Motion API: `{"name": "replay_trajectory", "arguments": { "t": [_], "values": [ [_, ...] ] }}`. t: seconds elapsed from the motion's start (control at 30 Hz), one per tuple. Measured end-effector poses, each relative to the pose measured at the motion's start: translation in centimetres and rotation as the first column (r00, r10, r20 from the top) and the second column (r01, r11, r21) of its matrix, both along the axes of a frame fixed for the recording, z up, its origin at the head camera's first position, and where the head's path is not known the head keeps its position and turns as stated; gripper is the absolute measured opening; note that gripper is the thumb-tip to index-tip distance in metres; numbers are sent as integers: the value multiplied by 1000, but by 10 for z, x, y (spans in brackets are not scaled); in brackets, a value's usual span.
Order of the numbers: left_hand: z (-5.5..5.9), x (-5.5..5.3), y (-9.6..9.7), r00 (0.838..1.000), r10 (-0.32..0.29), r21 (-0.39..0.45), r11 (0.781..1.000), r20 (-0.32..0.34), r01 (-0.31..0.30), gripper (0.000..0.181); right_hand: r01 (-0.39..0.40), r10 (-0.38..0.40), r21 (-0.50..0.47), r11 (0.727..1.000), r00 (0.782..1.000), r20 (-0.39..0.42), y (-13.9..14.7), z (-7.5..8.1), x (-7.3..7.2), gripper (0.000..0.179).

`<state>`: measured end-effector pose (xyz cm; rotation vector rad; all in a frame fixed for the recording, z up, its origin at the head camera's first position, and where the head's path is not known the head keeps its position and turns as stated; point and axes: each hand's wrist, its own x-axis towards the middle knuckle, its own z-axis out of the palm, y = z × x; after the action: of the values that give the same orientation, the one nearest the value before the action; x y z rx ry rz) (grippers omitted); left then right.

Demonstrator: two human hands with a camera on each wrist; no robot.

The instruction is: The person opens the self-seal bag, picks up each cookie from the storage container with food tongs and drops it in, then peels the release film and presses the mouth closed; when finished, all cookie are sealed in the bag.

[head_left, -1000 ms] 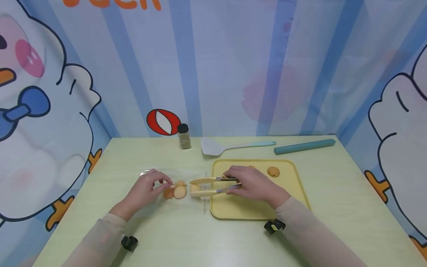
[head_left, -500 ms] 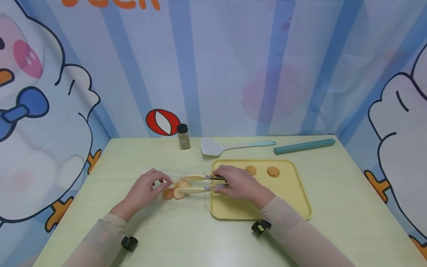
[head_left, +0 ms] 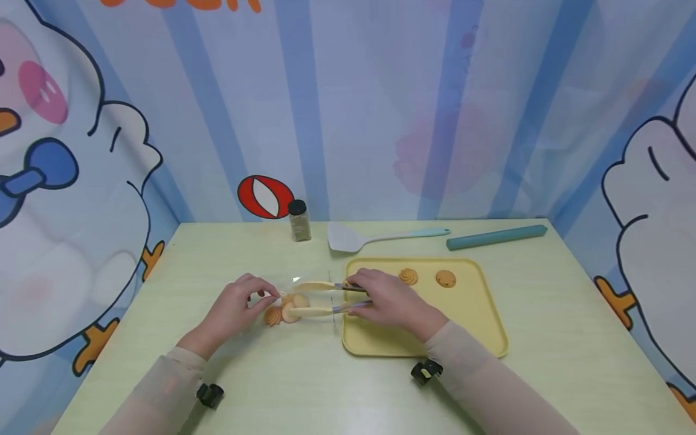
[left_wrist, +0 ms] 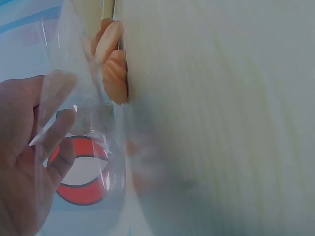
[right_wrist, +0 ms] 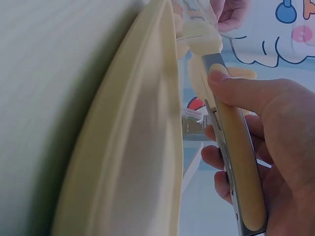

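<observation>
My left hand [head_left: 239,305] pinches the edge of a clear plastic bag [left_wrist: 64,46] lying left of the tray. Inside the bag, several cookies sit in a small pile: a browner ridged cookie [head_left: 273,315] and paler round ones beside it. My right hand [head_left: 394,302] grips a pair of tongs [right_wrist: 238,162] with cream handles and tips. The tongs' tips reach left into the bag and stand apart, one on each side of a pale cookie [head_left: 300,301]. In the right wrist view the thumb presses along the handle.
The yellow tray [head_left: 429,341] holds a swirled cookie [head_left: 408,277] and a round dotted cookie [head_left: 446,278] near its back edge. Behind stand a black-capped spice jar [head_left: 299,222], a spatula [head_left: 348,238] and a teal bar [head_left: 496,237]. A patterned curtain [head_left: 370,121] closes the back.
My right hand has moved the tongs left, deeper into the bag. The pale cookie between their tips now lies with the pile. The swirled cookie on the tray is uncovered. My left hand stays put.
</observation>
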<state>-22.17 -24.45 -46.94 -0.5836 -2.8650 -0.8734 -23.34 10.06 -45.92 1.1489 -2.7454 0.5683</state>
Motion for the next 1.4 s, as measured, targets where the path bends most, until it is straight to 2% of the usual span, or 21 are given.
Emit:
{"name": "replay_trajectory", "arguments": {
  "t": [0.13, 0.37, 0.73, 1.03, 1.4],
  "values": [
    [0, -2, 0, 1000, 10, -2, 1000, 10, -10, 13, 24, -24, 5, 1000, 1000, 3, 11, 2, 3, 52],
    [-4, -1, -1, 998, 30, -16, 999, 49, -29, 14, 122, -121, -28, 992, 992, 27, 41, 0, 8, 53],
    [-4, 1, 1, 998, 32, -17, 999, 59, -31, 13, 172, -172, -86, 981, 985, 8, 95, 0, 21, 55],
    [-1, 1, 2, 997, 34, -21, 999, 72, -33, 14, 257, -257, -64, 964, 966, 8, 131, -2, 28, 58],
    [-1, 0, 1, 995, 47, -23, 999, 91, -45, 13, 295, -295, -5, 956, 956, 8, 163, -3, 26, 58]
  ]
}}
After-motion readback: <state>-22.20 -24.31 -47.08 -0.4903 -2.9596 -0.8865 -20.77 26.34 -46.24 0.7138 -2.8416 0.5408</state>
